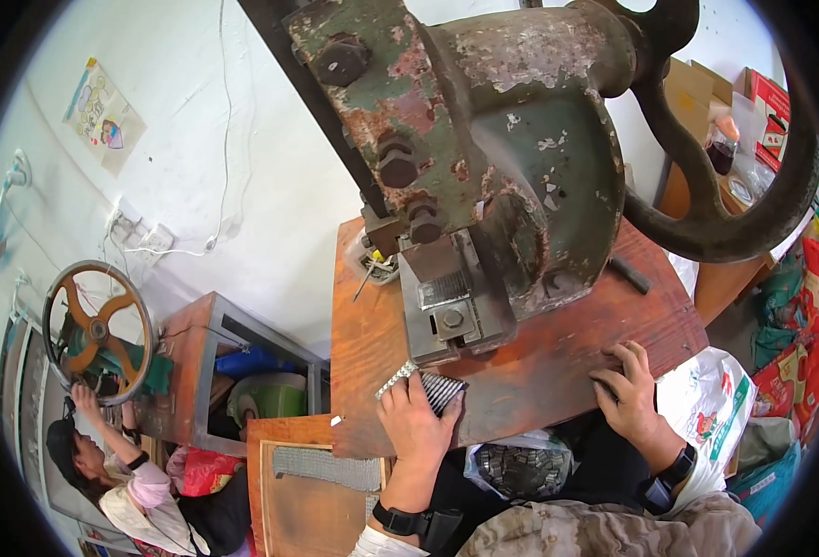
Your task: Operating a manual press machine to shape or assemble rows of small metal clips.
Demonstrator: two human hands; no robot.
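My left hand (417, 420) is closed around a small stack of ridged, silvery metal strips (442, 390), near the front edge of the reddish wooden table (530, 399). The strips' ends stick out on both sides of my fingers. Just beyond them is the steel die block (451, 320) of an old green press (558, 139) with worn paint. A ridged metal patch (443, 289) shows in the die. My right hand (629, 395) rests on the table's right part, its fingers loosely bent and apart, holding nothing.
The press's large handwheel (716, 223) reaches over the right side. A short dark rod (629, 275) lies by the press base. Below the table edge is a bag of dark metal pieces (524, 467). At left, a co-worker (136, 483) reaches to another wheel (98, 330).
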